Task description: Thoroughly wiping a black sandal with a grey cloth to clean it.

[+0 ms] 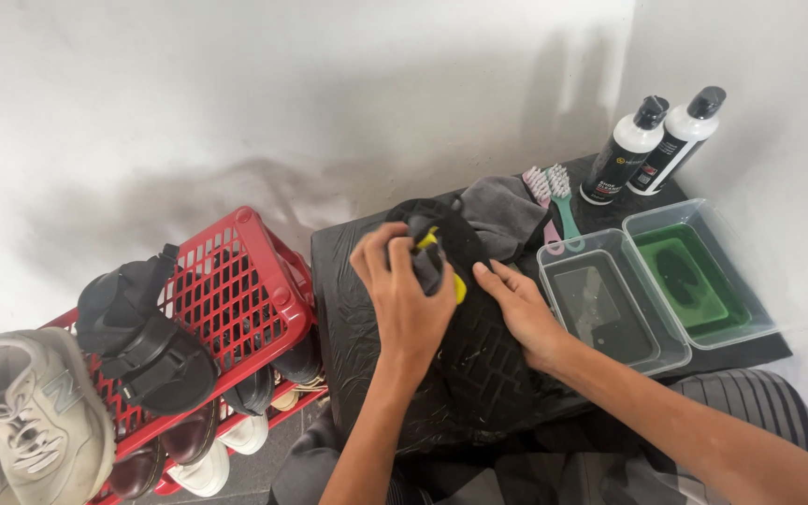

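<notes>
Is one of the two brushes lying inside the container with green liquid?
No. Both brushes lie on the dark table beside the grey cloth, outside the green-liquid container.

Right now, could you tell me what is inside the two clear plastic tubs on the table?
The nearer tub holds dark liquid; the farther tub holds green liquid with a dark shape in it. Whether anything lies beneath the dark liquid cannot be seen.

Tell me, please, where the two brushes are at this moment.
In the head view, the two brushes, one pink and one teal, lie on the right side of the black mat, between the grey cloth and the two white bottles, behind the clear tub.
</notes>
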